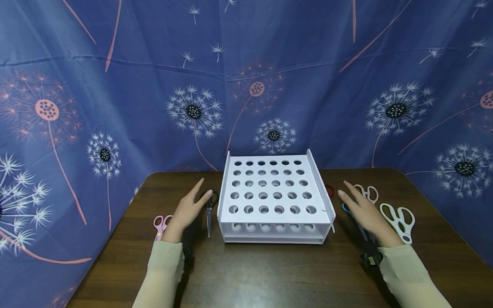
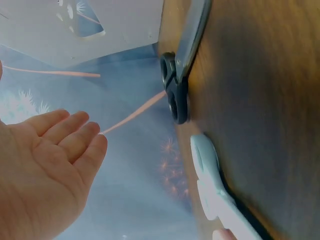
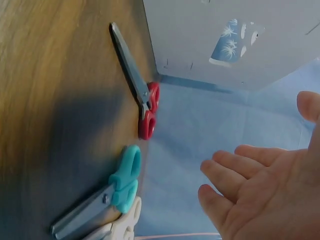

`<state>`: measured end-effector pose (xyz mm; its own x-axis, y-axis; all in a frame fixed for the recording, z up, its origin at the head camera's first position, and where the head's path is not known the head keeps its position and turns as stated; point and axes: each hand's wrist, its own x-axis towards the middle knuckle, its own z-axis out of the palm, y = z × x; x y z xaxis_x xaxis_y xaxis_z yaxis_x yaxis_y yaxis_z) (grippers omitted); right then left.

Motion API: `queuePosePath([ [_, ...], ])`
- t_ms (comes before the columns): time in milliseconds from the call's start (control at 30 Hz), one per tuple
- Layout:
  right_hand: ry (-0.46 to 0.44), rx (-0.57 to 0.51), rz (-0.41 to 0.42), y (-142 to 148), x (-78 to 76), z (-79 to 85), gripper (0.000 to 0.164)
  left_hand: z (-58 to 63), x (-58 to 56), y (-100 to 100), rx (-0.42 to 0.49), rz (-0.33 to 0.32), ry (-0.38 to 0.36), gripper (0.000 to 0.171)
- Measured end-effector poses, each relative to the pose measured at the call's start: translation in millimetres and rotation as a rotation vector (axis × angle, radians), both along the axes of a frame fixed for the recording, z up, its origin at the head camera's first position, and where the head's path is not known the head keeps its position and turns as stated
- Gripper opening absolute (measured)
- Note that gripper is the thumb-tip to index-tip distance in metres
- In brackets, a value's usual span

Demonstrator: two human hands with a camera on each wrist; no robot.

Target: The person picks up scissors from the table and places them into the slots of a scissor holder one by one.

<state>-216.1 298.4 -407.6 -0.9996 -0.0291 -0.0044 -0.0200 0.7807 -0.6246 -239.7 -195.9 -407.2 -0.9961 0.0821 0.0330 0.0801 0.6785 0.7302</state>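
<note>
A white rack [image 1: 269, 217] with rows of round holes stands mid-table between my hands. My left hand [image 1: 188, 211] is raised left of it, fingers extended, holding nothing. Nearest to that hand are black-handled scissors [image 1: 209, 218] beside the rack and pink scissors [image 1: 159, 227]. The left wrist view adds pale-handled scissors [image 2: 210, 187], hidden from the head view. To the right of the rack my right hand [image 1: 366, 216] hovers with fingers extended and nothing held. About it lie red scissors [image 3: 145, 97], teal scissors [image 3: 122, 185], small white scissors [image 3: 126, 222] and large white scissors [image 1: 406, 234].
The brown wooden table [image 1: 239, 278] has rounded far corners. Behind it hangs a blue cloth [image 1: 154, 107] with dandelion prints. A black device [image 1: 372, 258] is strapped at my right wrist. The rack's raised side panels [image 1: 321, 186] stand above its holed top.
</note>
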Motion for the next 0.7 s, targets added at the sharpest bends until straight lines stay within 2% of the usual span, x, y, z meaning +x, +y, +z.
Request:
queuePosePath([
  [333,0.034,-0.069,-0.017,-10,-0.5,5.0,0.073,1.4,-1.3,8,0.064,0.026,0.016,0.071],
  [600,0.131,-0.143,-0.02,-17,0.4,4.6,0.065,7.2,1.1,18,0.186,-0.006,0.046,0.063],
  [700,0.165,-0.167,-0.013,-19,0.7,4.2,0.063,8.5,1.9,22,0.205,-0.008,0.057,0.061],
])
